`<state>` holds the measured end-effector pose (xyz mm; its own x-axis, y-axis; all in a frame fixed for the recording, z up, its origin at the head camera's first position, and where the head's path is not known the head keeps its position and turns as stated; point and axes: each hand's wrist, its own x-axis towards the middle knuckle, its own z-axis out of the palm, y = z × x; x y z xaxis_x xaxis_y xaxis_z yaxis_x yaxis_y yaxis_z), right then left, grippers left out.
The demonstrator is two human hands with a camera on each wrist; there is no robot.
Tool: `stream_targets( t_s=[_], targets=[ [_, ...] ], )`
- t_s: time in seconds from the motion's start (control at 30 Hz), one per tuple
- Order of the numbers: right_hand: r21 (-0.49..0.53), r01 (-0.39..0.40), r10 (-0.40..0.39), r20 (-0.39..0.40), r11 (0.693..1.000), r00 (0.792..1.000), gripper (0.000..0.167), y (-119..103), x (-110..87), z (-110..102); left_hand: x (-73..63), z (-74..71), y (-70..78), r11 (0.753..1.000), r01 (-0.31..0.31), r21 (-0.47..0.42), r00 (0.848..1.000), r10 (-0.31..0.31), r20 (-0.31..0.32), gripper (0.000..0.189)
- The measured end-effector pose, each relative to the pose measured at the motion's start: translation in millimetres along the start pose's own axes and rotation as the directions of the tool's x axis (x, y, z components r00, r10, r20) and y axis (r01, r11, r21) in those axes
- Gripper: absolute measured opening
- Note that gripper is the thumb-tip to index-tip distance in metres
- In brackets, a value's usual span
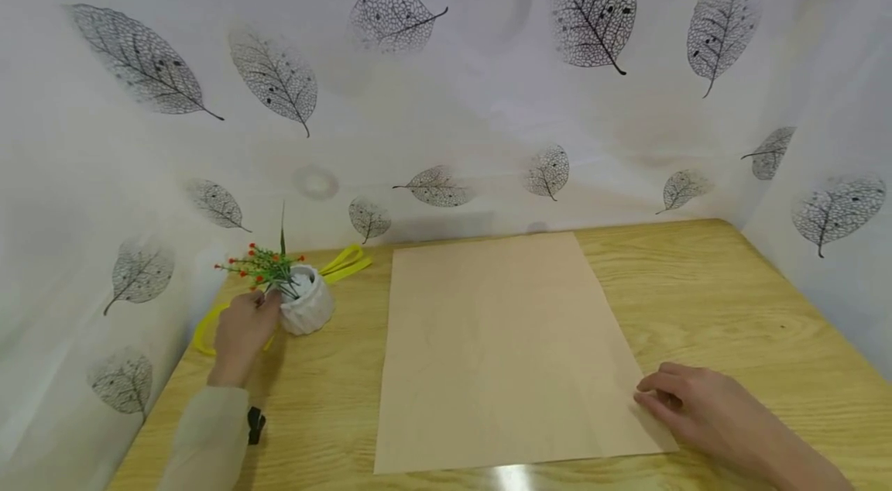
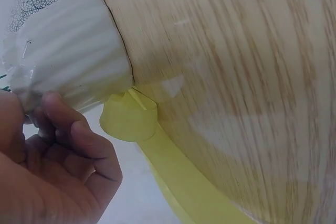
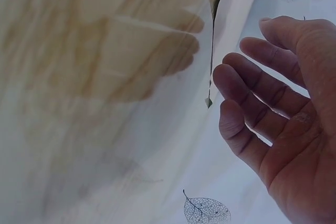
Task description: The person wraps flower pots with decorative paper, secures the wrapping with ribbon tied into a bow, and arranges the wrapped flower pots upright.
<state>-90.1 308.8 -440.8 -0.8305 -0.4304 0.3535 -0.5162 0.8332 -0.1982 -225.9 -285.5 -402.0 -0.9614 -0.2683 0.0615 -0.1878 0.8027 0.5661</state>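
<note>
On the left of the wooden table stands a white ribbed flower pot (image 1: 310, 309), holding an artificial plant (image 1: 268, 266) with green leaves and small red tips. My left hand (image 1: 244, 328) is at the pot's left side; in the left wrist view its thumb and curled fingers pinch the rim of the pot (image 2: 73, 51). Yellow ribbon (image 1: 344, 265) loops out behind the pot, and more lies beneath the left hand. A large sheet of tan paper (image 1: 502, 351) lies flat mid-table. My right hand (image 1: 704, 406) rests beside its lower right edge, fingers loosely bent, holding nothing.
A small black object (image 1: 255, 425), its kind unclear, lies by the left forearm. White cloth walls (image 1: 488, 88) printed with dark leaf skeletons enclose the table (image 1: 739, 305) at the back and on both sides.
</note>
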Motion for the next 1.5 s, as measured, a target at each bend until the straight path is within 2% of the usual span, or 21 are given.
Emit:
stream_targets(
  t_s=[0.3,0.4,0.53,0.7,1.03,1.3,1.5],
  targets=[
    [0.013,-0.013,0.012,0.043,1.000,0.999,0.015,-1.8,-1.7,-0.6,-4.1,-0.7,2.5,1.000,0.001,0.011,1.000,-0.001,0.028,0.046],
    [0.016,-0.040,0.039,0.066,0.999,0.997,0.012,-3.2,0.1,-3.4,-3.5,-0.3,3.4,1.000,0.011,0.008,0.999,-0.011,0.032,0.047],
    [0.009,-0.060,0.059,0.071,0.998,0.996,0.011,-4.0,2.0,-5.6,-1.4,-0.4,4.5,1.000,0.013,0.011,0.999,-0.013,0.039,0.048],
    [0.007,-0.039,0.039,0.060,0.999,0.997,0.012,-2.9,1.5,-4.1,0.4,0.4,5.4,1.000,0.005,0.017,0.999,-0.006,0.035,0.048],
    [0.005,-0.064,0.063,0.095,0.998,0.993,0.007,-3.9,3.1,-6.3,2.5,2.0,-1.1,0.998,-0.058,0.003,0.997,0.058,0.048,0.050],
    [0.007,-0.069,0.068,0.083,0.998,0.994,0.005,-6.1,6.4,-7.6,4.2,-2.1,-4.7,0.992,-0.115,0.047,0.993,0.113,0.031,0.052],
    [0.009,-0.083,0.081,0.097,0.997,0.992,0.006,-6.7,5.8,-7.0,2.2,-3.9,-2.7,0.995,-0.078,0.055,0.996,0.075,0.054,0.053]
  ],
)
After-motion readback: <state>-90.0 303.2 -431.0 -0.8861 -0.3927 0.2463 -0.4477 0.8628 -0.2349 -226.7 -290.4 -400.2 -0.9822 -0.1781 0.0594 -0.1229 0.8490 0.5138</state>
